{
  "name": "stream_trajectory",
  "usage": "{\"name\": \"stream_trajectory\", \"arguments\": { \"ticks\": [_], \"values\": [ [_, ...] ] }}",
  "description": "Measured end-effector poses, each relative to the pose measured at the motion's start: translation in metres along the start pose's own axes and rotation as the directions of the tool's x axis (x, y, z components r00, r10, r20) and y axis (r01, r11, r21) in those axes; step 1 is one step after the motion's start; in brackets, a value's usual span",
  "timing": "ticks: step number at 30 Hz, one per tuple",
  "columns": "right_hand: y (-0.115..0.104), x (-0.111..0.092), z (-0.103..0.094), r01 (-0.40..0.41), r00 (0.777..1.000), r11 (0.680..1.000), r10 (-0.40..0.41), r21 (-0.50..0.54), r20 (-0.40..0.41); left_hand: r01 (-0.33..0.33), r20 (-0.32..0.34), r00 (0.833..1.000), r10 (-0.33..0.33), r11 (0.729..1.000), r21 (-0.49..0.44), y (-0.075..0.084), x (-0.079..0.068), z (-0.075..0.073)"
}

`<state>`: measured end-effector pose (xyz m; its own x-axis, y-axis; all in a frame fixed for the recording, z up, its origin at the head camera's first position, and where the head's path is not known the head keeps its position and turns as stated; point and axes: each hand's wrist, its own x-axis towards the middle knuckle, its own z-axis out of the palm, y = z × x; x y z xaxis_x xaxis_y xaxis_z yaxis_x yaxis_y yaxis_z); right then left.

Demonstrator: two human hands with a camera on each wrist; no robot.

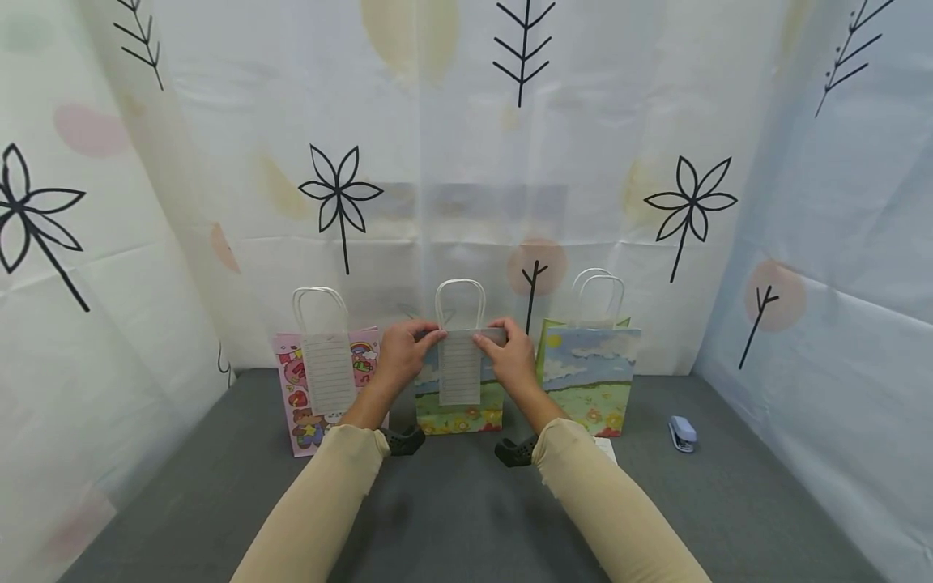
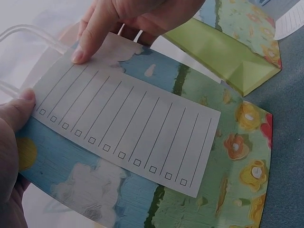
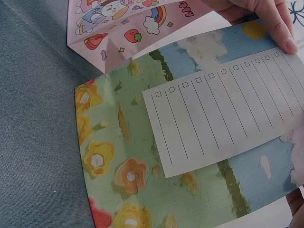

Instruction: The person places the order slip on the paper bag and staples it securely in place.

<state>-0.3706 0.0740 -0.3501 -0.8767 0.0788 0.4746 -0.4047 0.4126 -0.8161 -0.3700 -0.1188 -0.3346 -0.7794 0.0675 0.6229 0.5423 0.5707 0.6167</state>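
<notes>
Checklist paper (image 1: 460,368) lies against the front of the middle gift bag (image 1: 459,419), the left hand (image 1: 401,354) and right hand (image 1: 513,355) each pinching an upper corner at the bag's top. Likely light and easily creased, it seems best held by those corners.

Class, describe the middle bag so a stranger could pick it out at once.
On the grey table, look between the pink bag at left and the landscape bag at right. There is the middle bag, also painted with sky and flowers. Unlike either neighbour, it has the left hand and right hand at its top edge, holding a lined slip against its front.
</notes>
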Motion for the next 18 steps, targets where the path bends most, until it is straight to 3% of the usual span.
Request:
{"name": "stream_trajectory", "arguments": {
  "ticks": [18],
  "values": [
    [-0.0002, -0.0006, 0.001, -0.007, 1.0, 1.0, 0.007, 0.003, 0.001, -0.044, 0.011, 0.999, 0.044, 0.999, -0.005, -0.0014, -0.0013, -0.0021]
  ]
}}
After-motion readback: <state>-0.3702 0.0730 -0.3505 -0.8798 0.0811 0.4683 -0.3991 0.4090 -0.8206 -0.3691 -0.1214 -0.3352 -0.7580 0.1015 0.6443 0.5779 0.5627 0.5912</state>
